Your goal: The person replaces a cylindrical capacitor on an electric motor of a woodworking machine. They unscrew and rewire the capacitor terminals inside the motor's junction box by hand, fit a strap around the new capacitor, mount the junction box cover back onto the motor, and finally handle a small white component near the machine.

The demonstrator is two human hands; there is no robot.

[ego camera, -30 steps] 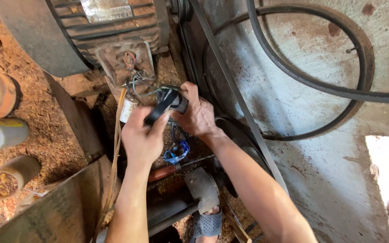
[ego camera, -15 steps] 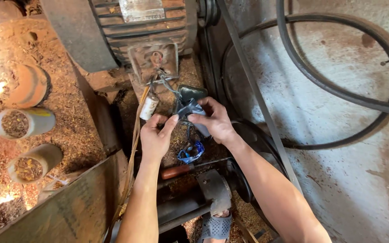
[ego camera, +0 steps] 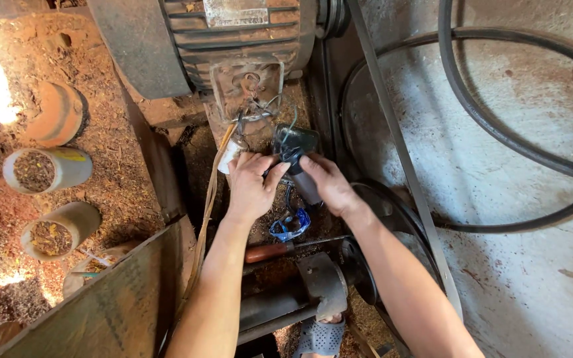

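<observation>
Black plastic, dusty and scuffed: that is the small cover (ego camera: 294,142) I hold just below the open terminal box (ego camera: 247,89) of the grey motor (ego camera: 233,33). My right hand (ego camera: 326,185) wraps it from the right, fingers (ego camera: 308,164) pinching its lower edge. My left hand (ego camera: 252,185) comes in from the left, fingers (ego camera: 274,178) curled and pressed against the cover's underside beside the right ones. Bare wires (ego camera: 260,109) hang from the box just above the cover. A blue coil of wire (ego camera: 290,225) lies below my hands, and a red-handled screwdriver (ego camera: 270,252) lies just under it. Sawdust covers the floor (ego camera: 121,152) to my left, where two open cans (ego camera: 46,171) stand. Black belts (ego camera: 499,132) loop over the stained wall on the right.
</observation>
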